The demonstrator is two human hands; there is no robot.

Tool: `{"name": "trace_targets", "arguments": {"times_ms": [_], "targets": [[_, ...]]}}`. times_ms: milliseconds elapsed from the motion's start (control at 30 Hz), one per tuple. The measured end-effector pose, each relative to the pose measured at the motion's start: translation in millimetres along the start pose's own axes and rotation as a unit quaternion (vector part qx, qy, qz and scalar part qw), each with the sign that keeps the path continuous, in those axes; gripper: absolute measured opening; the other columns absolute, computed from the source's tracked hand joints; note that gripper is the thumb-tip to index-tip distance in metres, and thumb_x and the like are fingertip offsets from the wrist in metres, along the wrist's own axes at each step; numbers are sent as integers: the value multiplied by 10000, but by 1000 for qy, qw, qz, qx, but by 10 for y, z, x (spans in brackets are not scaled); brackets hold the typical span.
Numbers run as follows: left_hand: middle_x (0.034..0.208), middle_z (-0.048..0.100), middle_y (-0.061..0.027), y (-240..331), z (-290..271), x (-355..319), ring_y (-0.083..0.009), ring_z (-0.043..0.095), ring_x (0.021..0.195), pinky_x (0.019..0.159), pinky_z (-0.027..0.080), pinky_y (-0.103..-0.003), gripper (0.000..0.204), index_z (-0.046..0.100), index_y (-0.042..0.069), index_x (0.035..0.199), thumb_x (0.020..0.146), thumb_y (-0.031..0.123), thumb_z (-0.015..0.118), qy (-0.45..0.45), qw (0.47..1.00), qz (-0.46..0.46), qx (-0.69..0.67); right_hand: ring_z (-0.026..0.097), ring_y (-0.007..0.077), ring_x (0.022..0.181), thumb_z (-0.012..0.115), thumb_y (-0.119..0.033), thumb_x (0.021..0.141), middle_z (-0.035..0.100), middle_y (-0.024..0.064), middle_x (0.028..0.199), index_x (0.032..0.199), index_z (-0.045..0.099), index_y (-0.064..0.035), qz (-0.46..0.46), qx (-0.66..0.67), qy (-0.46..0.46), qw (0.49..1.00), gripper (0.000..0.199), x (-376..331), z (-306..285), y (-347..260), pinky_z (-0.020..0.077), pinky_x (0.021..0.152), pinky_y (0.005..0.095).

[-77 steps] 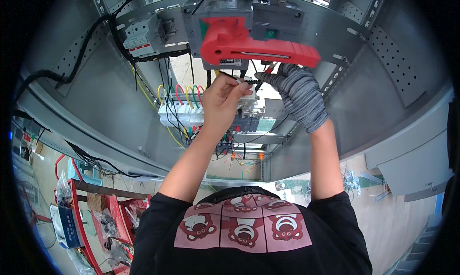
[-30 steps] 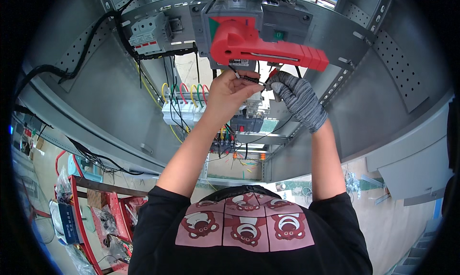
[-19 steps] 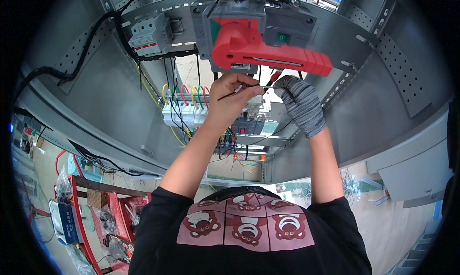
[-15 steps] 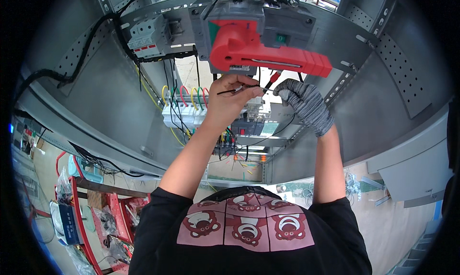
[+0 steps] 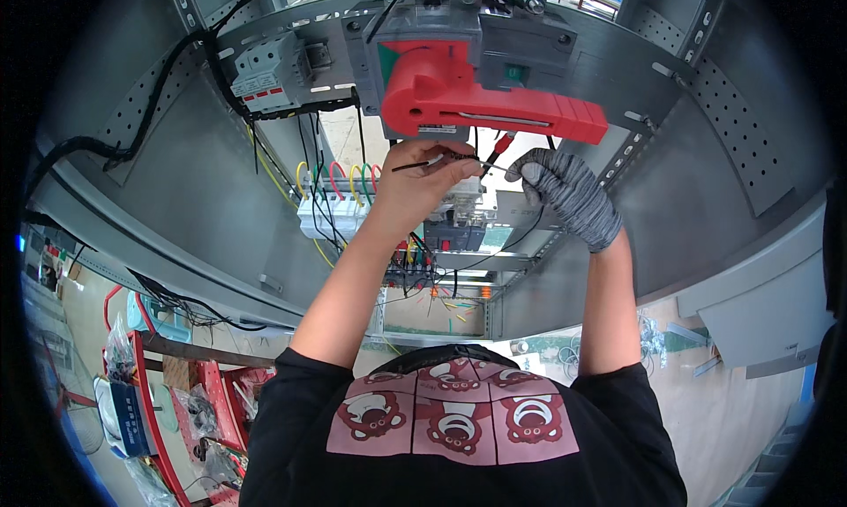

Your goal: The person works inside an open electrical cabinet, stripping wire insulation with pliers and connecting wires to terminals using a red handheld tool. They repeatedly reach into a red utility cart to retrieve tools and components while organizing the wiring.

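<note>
My left hand [image 5: 425,182], bare, pinches a thin black wire [image 5: 408,165] with a short white section between thumb and fingertips. The wire's black end sticks out to the left of the hand. My right hand [image 5: 569,194], in a grey knitted glove, has its fingers closed close by on the right. A thin pale stem [image 5: 494,166] spans the gap between both hands; whether it belongs to the wire or is a separate piece I cannot tell. Directly above the hands is a large red switch handle [image 5: 494,105] on a grey switch unit [image 5: 529,52].
A metal cabinet frame surrounds both arms. White breakers [image 5: 328,217] with coloured wire loops sit below left, another white device [image 5: 266,76] above. Thick black cable [image 5: 141,136] runs along the left wall. A red cart [image 5: 152,392] with bagged parts stands lower left.
Both hands keep their grip. The left has shifted very slightly left, and the right slightly to the right and down, while the whole view has moved a little.
</note>
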State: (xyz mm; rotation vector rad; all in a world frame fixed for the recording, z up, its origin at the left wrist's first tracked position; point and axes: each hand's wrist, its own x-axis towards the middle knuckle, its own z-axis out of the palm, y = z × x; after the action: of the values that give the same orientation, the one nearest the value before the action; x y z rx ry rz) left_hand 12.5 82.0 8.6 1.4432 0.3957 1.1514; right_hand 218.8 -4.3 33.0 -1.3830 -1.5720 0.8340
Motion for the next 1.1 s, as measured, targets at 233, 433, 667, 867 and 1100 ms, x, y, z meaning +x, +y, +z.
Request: {"name": "trace_targets", "arguments": {"times_ms": [233,433,667,867,1100], "targets": [[845,689,-62,3,-9,0,-101,631,768,721,510,-225,155,668,-38,934,788,-8,712,-13,998,-32,48,626,262,817,659,-182,843,661,118,856,954,678,-39,-150,-217,116,957,182,42,79,83,495,765,364],[908,680,-112,-5,-10,-2,-181,685,840,779,547,-261,154,637,-49,960,815,-33,687,-15,996,-24,81,611,320,868,701,-119,756,654,131,895,914,657,-52,-216,-388,269,855,177,-7,266,61,501,761,413],[851,680,-88,70,-181,-28,-144,659,807,731,518,-257,113,658,-44,913,803,-24,674,12,998,-8,66,614,168,713,613,-171,895,643,81,742,962,664,-37,47,-99,148,983,158,-245,-40,72,496,704,309],[1083,629,-88,46,-97,-119,-147,647,955,767,493,-239,396,543,-29,1186,810,-75,660,-32,988,52,143,605,163,732,588,-80,894,645,85,858,996,648,-38,-137,-92,257,952,125,-401,319,228,489,699,284],[1022,671,-93,-186,-261,-493,-187,660,941,798,493,-286,295,560,16,1207,923,-25,491,140,929,108,324,570,100,722,574,-105,927,634,30,845,995,645,-25,-18,86,283,955,127,-602,389,230,484,696,263]]}}
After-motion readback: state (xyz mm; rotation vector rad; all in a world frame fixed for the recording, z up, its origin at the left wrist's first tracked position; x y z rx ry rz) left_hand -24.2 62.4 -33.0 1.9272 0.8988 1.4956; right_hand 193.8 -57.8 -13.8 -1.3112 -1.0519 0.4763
